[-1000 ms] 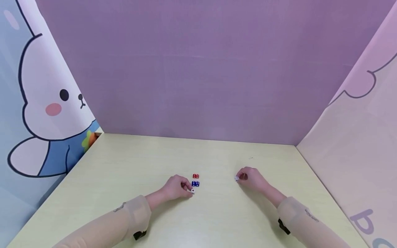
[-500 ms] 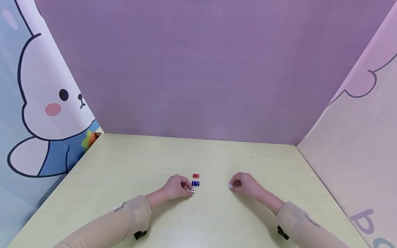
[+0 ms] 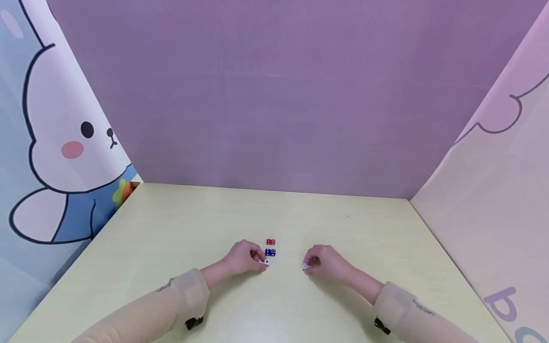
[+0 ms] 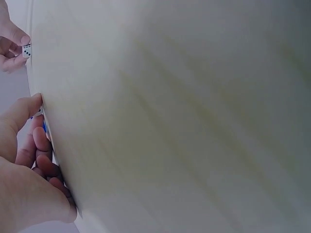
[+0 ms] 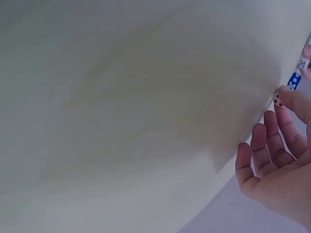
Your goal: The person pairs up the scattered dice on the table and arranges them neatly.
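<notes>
My left hand (image 3: 243, 257) pinches a white die (image 3: 267, 262) at the tabletop, just in front of two blue dice (image 3: 270, 252) that sit side by side. Behind the blue pair lies a pair of red dice (image 3: 270, 242). To the right, my right hand (image 3: 327, 261) pinches another white die (image 3: 305, 267) between thumb and forefinger, a short gap away from the left one. Red pips show on the right hand's die (image 5: 278, 101) in the right wrist view. Thumb and finger mostly hide the left hand's die in the left wrist view.
The pale wooden table (image 3: 193, 214) ends at a purple backdrop (image 3: 274, 105). Printed cloth panels stand along the left and right sides. A small dark mark (image 3: 347, 216) shows on the tabletop at the back right.
My right hand has moved left and toward the near edge with its white die, closing the gap to the other dice. The left hand has stayed in place with its die.
</notes>
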The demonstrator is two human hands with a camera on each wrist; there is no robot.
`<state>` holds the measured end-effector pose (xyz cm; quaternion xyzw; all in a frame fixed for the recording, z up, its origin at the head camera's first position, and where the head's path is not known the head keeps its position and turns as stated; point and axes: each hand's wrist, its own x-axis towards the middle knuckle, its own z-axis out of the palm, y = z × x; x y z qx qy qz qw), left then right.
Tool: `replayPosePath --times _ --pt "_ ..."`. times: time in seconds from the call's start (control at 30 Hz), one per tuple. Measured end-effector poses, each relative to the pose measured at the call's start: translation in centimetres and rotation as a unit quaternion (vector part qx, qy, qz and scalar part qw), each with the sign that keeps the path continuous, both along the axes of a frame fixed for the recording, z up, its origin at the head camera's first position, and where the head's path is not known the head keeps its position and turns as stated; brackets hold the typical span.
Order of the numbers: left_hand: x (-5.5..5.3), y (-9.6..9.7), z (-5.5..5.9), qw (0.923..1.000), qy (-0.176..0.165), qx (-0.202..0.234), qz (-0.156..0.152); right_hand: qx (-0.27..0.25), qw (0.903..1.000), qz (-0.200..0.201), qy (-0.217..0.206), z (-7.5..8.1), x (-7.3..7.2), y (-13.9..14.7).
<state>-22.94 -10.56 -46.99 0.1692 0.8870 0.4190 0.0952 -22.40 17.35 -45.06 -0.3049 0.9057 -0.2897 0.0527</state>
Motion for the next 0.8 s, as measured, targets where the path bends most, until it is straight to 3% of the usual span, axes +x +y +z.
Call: replayPosePath --times 0.4,0.8 --pt "0.0 0.1 0.1 1.0 -0.003 -0.003 0.003 0.003 0.9991 0.016 0.039 -0.4 0.9 -3.1" --pt "-0.1 0.0 0.2 1.0 0.001 0.002 -0.002 0.019 0.9982 0.023 0.053 0.1 0.4 -6.3"
